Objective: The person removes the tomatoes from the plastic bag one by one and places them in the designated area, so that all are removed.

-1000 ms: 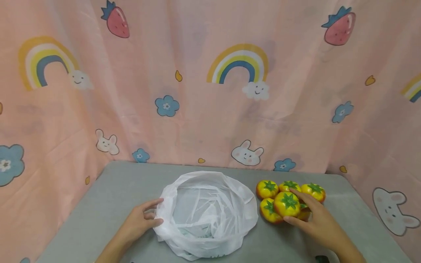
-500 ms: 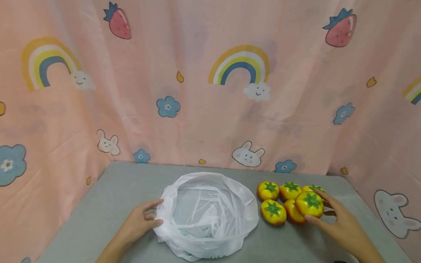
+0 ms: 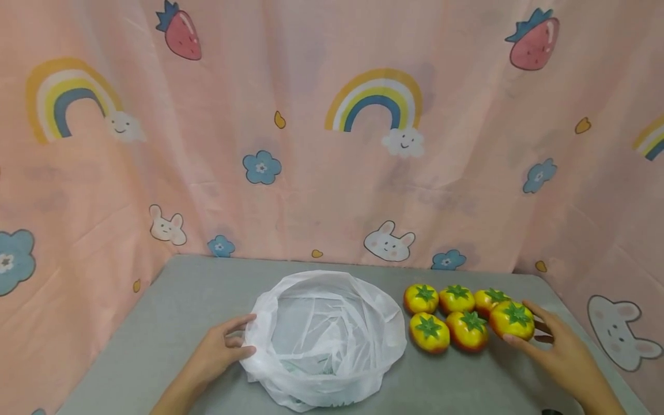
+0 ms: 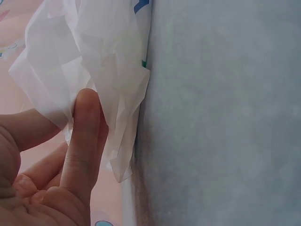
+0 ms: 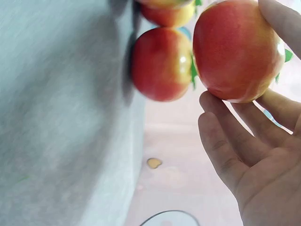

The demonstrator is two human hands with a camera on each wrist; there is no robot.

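Note:
My left hand [image 3: 217, 349] pinches the left rim of a white plastic bag [image 3: 324, 391], whose mouth lies open upward on the table. In the left wrist view thumb and fingers have the thin, crumpled plastic [image 4: 115, 84] between them. A glossy yellow-and-red tomato [image 3: 510, 319] with a green star-shaped top is held in my right hand [image 3: 568, 357], thumb on the near side, fingers behind. The right wrist view shows this tomato [image 5: 237, 52] raised off the table. Other tomatoes stand beside it in two rows, among them a front one [image 3: 429, 333] and a back one [image 3: 421, 299].
A grey table [image 3: 207, 288] carries everything. Behind and at both sides hangs a pink curtain [image 3: 311, 202] printed with rainbows, rabbits and flowers. A small dark object [image 3: 551, 411] shows at the bottom edge on the right.
My right hand has carried its tomato rightward, from above the front row to the row's right end. The tomatoes behind it have come into view. My left hand stays at the bag's rim.

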